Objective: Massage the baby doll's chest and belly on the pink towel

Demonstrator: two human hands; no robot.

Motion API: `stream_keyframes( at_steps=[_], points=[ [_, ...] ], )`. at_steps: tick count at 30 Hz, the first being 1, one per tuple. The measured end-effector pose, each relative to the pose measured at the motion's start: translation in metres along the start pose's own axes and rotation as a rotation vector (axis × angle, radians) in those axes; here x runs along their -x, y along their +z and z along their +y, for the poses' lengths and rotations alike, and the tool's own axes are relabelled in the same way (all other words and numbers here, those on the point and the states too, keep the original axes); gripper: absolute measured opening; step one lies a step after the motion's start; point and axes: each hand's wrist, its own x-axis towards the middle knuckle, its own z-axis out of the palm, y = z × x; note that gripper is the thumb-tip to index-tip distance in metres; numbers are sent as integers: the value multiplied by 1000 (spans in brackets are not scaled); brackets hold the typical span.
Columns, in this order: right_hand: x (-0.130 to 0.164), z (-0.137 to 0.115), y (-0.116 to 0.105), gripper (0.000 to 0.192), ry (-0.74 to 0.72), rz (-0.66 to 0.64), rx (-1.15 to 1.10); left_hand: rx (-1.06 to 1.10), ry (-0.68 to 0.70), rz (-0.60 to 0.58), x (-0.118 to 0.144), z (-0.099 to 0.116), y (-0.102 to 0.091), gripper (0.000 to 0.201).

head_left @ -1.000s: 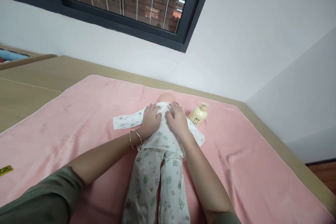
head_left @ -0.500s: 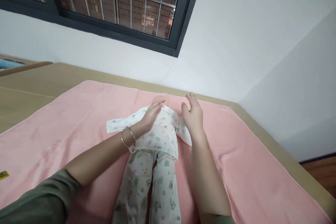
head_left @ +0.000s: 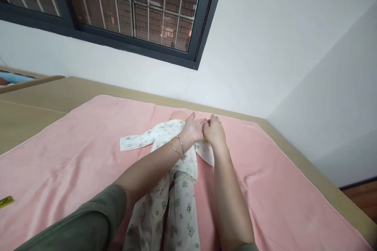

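1. Head view: the left hand (head_left: 193,128) and right hand (head_left: 215,133) meet fingertip to fingertip at the doll's (head_left: 167,172) right shoulder.
2. Both grips look pinched on the printed top (head_left: 165,135); the exact hold is hidden.
3. The doll lies on the pink towel (head_left: 73,149), near its far edge.

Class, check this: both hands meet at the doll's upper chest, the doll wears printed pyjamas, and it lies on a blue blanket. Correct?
Not quite. In the head view the blanket is pink, not blue. The left hand and right hand do meet at the pyjama-clad doll.
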Motion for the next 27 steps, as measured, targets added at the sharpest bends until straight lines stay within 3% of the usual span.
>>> stream_keyframes(
  at_steps=[7,14,20,27],
  points=[
    [3,-12,2,51,29,13,241,94,-29,69,47,17,-8,66],
    [-4,-37,2,35,142,26,439,11,-38,179,91,43,-13,61],
    [-14,-38,8,37,147,45,557,-65,-77,164,104,59,-13,60],
    [-12,-30,8,38,155,52,605,-64,-32,152,110,68,-11,57]
  ],
)
